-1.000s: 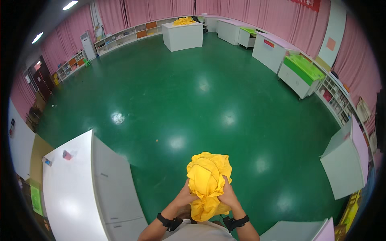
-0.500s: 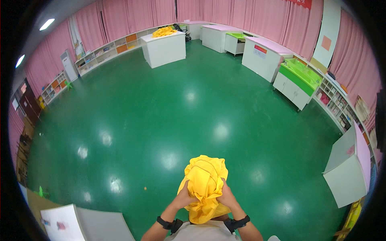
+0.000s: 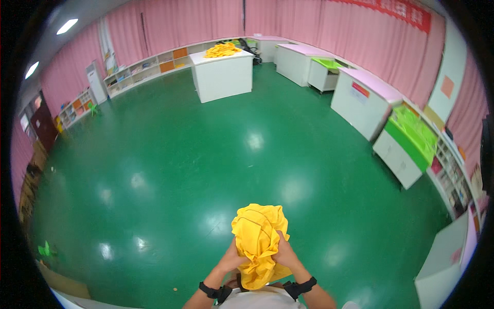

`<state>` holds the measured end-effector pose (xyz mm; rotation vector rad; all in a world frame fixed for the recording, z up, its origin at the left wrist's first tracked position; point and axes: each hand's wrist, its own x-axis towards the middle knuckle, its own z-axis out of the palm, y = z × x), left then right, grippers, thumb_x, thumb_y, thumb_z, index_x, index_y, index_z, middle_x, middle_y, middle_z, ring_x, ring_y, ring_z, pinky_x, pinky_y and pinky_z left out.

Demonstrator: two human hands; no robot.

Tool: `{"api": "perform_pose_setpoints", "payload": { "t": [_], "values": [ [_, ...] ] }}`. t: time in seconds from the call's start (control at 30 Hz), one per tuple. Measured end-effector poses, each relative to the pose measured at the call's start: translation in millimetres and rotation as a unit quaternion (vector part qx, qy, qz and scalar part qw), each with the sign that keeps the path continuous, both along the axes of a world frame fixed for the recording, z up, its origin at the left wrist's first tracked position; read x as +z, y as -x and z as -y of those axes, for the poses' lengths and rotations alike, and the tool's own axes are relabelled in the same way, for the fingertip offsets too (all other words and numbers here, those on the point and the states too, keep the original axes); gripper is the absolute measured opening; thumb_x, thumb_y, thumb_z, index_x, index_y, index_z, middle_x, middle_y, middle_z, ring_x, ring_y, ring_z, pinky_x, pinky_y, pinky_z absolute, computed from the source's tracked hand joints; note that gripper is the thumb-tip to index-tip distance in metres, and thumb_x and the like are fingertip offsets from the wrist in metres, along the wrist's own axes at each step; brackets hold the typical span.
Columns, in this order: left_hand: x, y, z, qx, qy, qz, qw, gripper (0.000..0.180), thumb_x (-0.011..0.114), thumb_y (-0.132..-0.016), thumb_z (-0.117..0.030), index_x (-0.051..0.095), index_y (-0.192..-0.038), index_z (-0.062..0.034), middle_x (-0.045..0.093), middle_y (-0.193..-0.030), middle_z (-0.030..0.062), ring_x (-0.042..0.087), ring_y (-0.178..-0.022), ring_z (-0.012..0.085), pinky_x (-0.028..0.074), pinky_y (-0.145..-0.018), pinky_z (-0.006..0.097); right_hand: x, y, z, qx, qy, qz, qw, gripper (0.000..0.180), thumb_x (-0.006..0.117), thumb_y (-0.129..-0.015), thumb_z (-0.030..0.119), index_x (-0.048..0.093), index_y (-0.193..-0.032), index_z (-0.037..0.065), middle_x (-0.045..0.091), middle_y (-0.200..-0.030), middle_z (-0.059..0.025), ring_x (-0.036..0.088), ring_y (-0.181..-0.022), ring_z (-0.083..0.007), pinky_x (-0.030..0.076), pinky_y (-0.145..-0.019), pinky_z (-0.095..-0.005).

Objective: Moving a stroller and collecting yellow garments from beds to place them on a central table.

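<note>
Head view: a bunched yellow cloth was held up before the chest, clamped between both hands. The left hand was closed on its left flank, the right hand closed on its right flank; the loose tail hung below the grip. Beyond the grip, well apart, a white table bearing a yellow pile was seen across the green floor. Step judged: carrying. Next move would call for a firm hold kept over the walk.
</note>
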<state>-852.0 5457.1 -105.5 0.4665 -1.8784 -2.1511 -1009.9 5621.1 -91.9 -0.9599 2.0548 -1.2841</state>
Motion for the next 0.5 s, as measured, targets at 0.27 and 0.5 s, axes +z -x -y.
{"api": "perform_pose_setpoints", "payload": {
  "t": [0.27,0.5],
  "values": [
    [-26,197,192,0.008,0.008,0.016,1.000,0.101,0.081,-0.070,-0.008,0.024,-0.153,-0.0031,0.043,-0.149,0.0119,0.040,-0.139,0.0239,0.033,-0.116,0.039,0,202,196,0.035,-0.009,-0.002,0.999,0.073,0.080,-0.077,0.010,0.040,-0.137,0.002,0.064,-0.124,-0.0182,0.061,-0.121,-0.0328,0.048,-0.099,-0.0377],
    [-11,395,376,-0.057,0.032,0.002,0.998,0.103,0.083,-0.069,-0.012,0.025,-0.153,-0.0026,0.044,-0.148,0.0133,0.041,-0.139,0.0247,0.033,-0.116,0.038,-6,381,351,-0.020,0.018,-0.001,1.000,0.077,0.081,-0.074,0.009,0.040,-0.138,0.003,0.064,-0.126,-0.0175,0.061,-0.121,-0.0311,0.048,-0.100,-0.0380]
  ]
}}
